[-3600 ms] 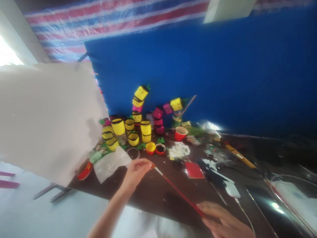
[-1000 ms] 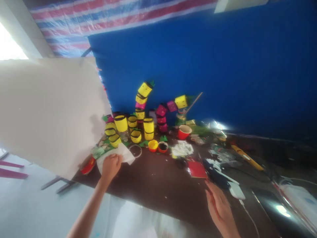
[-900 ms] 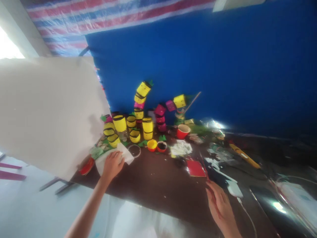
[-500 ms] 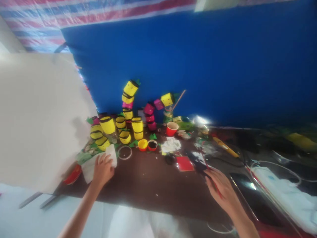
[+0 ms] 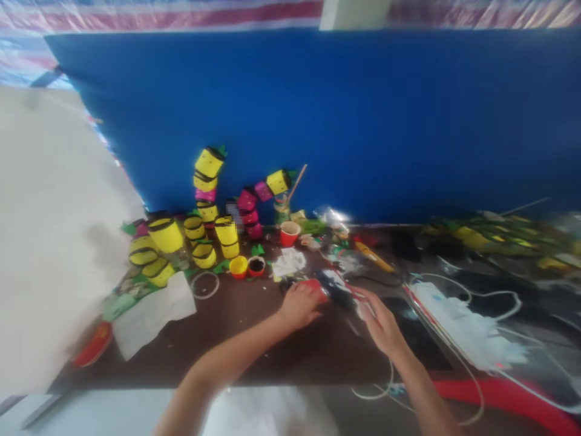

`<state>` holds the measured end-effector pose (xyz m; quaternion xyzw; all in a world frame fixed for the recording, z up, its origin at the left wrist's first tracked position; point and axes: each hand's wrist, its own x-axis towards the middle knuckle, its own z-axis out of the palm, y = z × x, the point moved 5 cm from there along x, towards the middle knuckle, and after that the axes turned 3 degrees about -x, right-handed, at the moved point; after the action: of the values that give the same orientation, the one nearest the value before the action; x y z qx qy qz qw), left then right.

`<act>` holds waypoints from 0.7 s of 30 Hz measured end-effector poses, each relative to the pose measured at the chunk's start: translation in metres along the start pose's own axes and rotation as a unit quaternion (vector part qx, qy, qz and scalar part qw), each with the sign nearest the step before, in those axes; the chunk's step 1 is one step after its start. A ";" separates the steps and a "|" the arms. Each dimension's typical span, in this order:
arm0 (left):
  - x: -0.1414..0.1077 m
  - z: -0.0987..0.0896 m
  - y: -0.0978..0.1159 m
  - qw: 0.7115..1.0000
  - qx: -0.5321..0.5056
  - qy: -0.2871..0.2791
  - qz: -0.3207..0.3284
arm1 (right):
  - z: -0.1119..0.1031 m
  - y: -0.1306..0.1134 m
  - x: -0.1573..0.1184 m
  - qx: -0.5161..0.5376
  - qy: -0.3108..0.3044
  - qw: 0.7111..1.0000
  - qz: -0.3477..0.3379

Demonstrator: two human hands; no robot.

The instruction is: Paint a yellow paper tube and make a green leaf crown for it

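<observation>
"Blue board across the back, brown table below it. Where's the red square?"

"On the table, under the left hand, with just its far and right parts showing."

"Is it gripped?"

"Can't tell. Those fingers are bent over it, but whatever they do underneath is hidden. The right hand looks closed around a thin red stick that slants away toward the left."

"What could go wrong?"

"If the left hand pushed much farther forward and left, it might knock the black paint cup or the yellow paint cup beside it. A sideways swing of the stick could drag through the crumpled tissue, beyond the left hand. And the cord below the right hand could catch on that wrist."

"Anything hard to make out?"

"Blur hides the stick's far tip. Something white under the right hand is mostly covered. To that hand's right sits a power strip; its plugs smear together. Both forearms are cut off at the bottom."
</observation>
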<state>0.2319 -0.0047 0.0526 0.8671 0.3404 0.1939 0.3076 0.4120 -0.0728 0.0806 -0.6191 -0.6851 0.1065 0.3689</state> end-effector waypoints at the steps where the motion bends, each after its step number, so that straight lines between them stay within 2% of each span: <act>1: 0.007 0.006 -0.001 1.000 -0.009 -0.015 -0.001 | -0.002 0.000 -0.002 0.016 0.014 1.000 0.013; 5: 0.022 0.021 -0.006 0.997 -0.053 -0.062 -0.018 | -0.008 0.008 -0.013 0.085 0.064 0.993 0.057; 8: 0.030 0.020 -0.005 0.992 -0.100 -0.056 -0.048 | -0.009 0.014 -0.018 0.113 0.079 0.988 0.072; 10: 0.032 0.011 -0.006 0.987 -0.143 -0.028 -0.071 | -0.008 0.016 -0.019 0.122 0.077 0.986 0.078; 13: 0.029 -0.017 -0.018 0.968 -0.222 0.046 -0.107 | -0.006 0.019 -0.015 0.125 0.074 0.985 0.092; 15: 0.021 -0.040 -0.034 0.943 -0.286 0.110 -0.128 | -0.004 0.023 -0.009 0.130 0.074 0.984 0.096; 17: 0.009 -0.060 -0.052 0.905 -0.358 0.171 -0.153 | 0.000 0.029 -0.001 0.147 0.070 0.982 0.093; 19: -0.005 -0.071 -0.070 0.854 -0.440 0.211 -0.182 | 0.005 0.035 0.008 0.168 0.059 0.980 0.086; 21: -0.018 -0.073 -0.083 0.799 -0.518 0.227 -0.205 | 0.011 0.041 0.016 0.182 0.048 0.979 0.077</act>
<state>0.1406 0.0596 0.0491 0.4192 0.4191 0.4652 0.6574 0.4370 -0.0459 0.0545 -0.5973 -0.5860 0.2278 0.4979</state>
